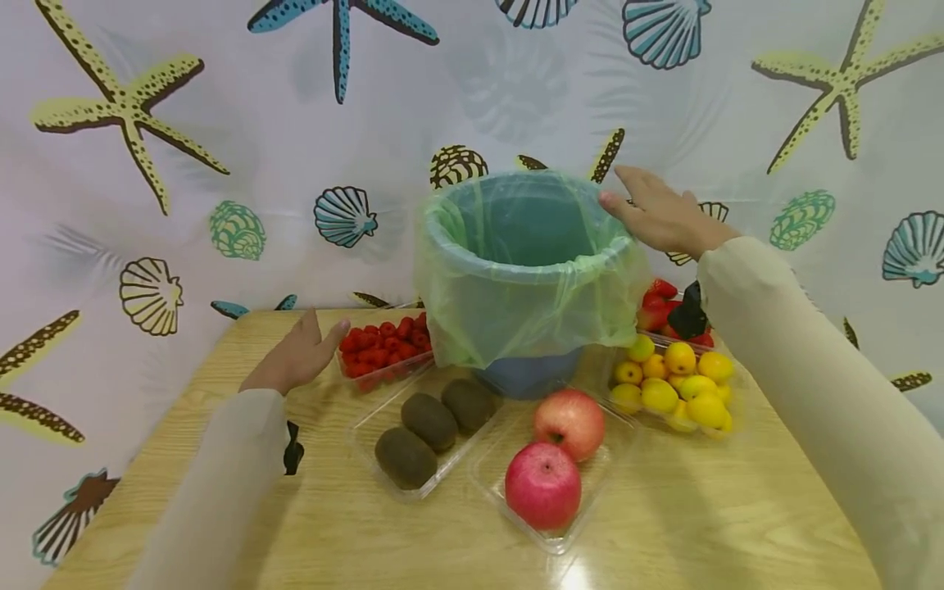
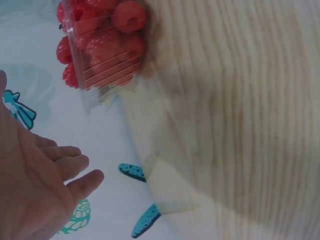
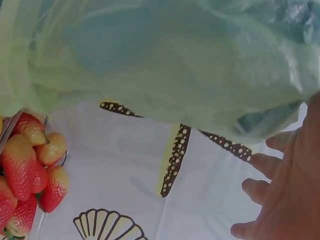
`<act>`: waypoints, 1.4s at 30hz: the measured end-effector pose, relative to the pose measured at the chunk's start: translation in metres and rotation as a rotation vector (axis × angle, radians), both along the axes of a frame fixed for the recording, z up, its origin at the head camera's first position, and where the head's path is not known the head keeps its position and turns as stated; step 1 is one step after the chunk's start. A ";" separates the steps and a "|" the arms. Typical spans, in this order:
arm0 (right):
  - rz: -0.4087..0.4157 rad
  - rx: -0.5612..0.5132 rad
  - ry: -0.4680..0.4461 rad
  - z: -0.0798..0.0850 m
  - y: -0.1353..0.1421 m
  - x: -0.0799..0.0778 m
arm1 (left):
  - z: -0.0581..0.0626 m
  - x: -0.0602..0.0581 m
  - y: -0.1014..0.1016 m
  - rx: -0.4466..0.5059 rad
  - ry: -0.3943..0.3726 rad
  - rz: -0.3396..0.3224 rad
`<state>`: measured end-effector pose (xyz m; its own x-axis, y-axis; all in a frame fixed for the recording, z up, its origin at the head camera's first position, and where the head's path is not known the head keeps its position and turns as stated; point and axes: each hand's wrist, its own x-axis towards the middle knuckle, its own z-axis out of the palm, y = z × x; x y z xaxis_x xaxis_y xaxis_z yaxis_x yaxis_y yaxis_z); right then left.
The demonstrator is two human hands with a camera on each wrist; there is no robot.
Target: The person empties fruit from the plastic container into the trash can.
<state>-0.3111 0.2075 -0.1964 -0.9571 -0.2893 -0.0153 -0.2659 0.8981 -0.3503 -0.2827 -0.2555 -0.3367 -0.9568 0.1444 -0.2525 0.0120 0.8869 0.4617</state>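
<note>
On the wooden table point(image 1: 354, 545), a round blue bin point(image 1: 531, 375) wears a translucent yellow-green bag point(image 1: 516, 319) over its rim — lining looks done, loose folds perhaps left. Your right hand point(image 1: 664, 215), beside the rim, and left hand point(image 1: 297, 358), near red raspberries point(image 1: 379, 344), extend empty fingers.

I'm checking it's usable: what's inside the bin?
Inside the bin, the translucent greenish liner and bluish inner wall show; the bottom is hidden behind the front rim.
</note>
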 end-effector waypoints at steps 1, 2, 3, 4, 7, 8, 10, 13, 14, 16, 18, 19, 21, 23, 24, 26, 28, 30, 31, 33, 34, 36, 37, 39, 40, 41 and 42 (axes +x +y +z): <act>0.005 -0.003 -0.001 0.000 -0.002 -0.001 | -0.002 0.001 0.000 0.030 -0.009 0.003; 0.012 -0.007 -0.002 0.001 -0.004 -0.001 | -0.005 0.001 -0.001 0.054 -0.019 0.009; 0.019 -0.010 -0.004 0.001 -0.005 -0.002 | -0.008 0.001 -0.002 0.079 -0.027 0.019; 0.027 -0.013 -0.006 0.002 -0.007 -0.002 | -0.010 0.002 -0.002 0.101 -0.040 0.031; 0.052 -0.012 -0.005 0.004 -0.012 -0.003 | -0.017 0.003 -0.003 0.160 -0.071 0.060; 0.065 -0.013 -0.006 0.004 -0.014 -0.003 | -0.019 0.003 -0.003 0.181 -0.076 0.066; 0.088 -0.011 -0.009 0.004 -0.017 -0.004 | -0.022 0.003 -0.004 0.219 -0.080 0.071; 0.124 -0.011 -0.027 0.002 -0.022 -0.005 | -0.028 0.005 -0.005 0.299 -0.090 0.089; 0.132 -0.011 -0.033 0.000 -0.023 -0.005 | -0.030 0.005 -0.005 0.335 -0.097 0.092; 0.137 -0.013 -0.043 -0.001 -0.025 -0.006 | -0.034 0.006 -0.005 0.406 -0.115 0.110; 0.135 -0.012 -0.049 -0.002 -0.026 -0.006 | -0.037 0.007 -0.004 0.474 -0.129 0.123; 0.133 -0.015 -0.054 -0.002 -0.026 -0.006 | -0.038 0.007 -0.003 0.492 -0.130 0.134; 0.133 -0.016 -0.069 -0.001 -0.026 -0.006 | -0.039 0.007 -0.003 0.526 -0.137 0.149; 0.129 -0.007 -0.084 0.000 -0.027 -0.006 | -0.040 0.007 -0.001 0.557 -0.136 0.174; 0.126 -0.003 -0.090 0.001 -0.027 -0.007 | -0.040 0.008 0.000 0.572 -0.134 0.186; 0.120 0.007 -0.094 0.002 -0.028 -0.007 | -0.040 0.008 0.003 0.595 -0.131 0.209; 0.109 0.010 -0.096 0.002 -0.028 -0.009 | -0.041 0.007 0.006 0.614 -0.114 0.241; 0.101 0.003 -0.096 0.001 -0.028 -0.009 | -0.042 0.006 0.009 0.618 -0.094 0.274; 0.096 0.000 -0.095 0.001 -0.028 -0.009 | -0.043 0.005 0.010 0.624 -0.085 0.294; 0.090 -0.006 -0.091 0.000 -0.029 -0.010 | -0.045 0.004 0.011 0.647 -0.072 0.343; 0.087 -0.008 -0.088 0.000 -0.029 -0.010 | -0.047 0.004 0.012 0.660 -0.066 0.368; 0.084 -0.007 -0.080 -0.001 -0.029 -0.010 | -0.048 0.004 0.013 0.694 -0.058 0.420; 0.084 -0.005 -0.076 -0.001 -0.030 -0.010 | -0.049 0.005 0.013 0.714 -0.057 0.444; 0.083 -0.003 -0.069 -0.002 -0.030 -0.011 | -0.050 0.005 0.013 0.759 -0.057 0.479; 0.081 -0.002 -0.068 -0.002 -0.029 -0.011 | -0.050 0.006 0.013 0.787 -0.062 0.494; 0.079 -0.001 -0.067 -0.003 -0.029 -0.011 | -0.050 0.006 0.013 0.819 -0.071 0.504; 0.077 -0.001 -0.067 -0.003 -0.028 -0.011 | -0.050 0.006 0.013 0.845 -0.081 0.511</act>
<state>-0.3225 0.1791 -0.1996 -0.9287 -0.3624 -0.0781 -0.3104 0.8753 -0.3709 -0.2765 -0.2426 -0.3865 -0.9386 -0.1179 -0.3243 -0.3400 0.1550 0.9276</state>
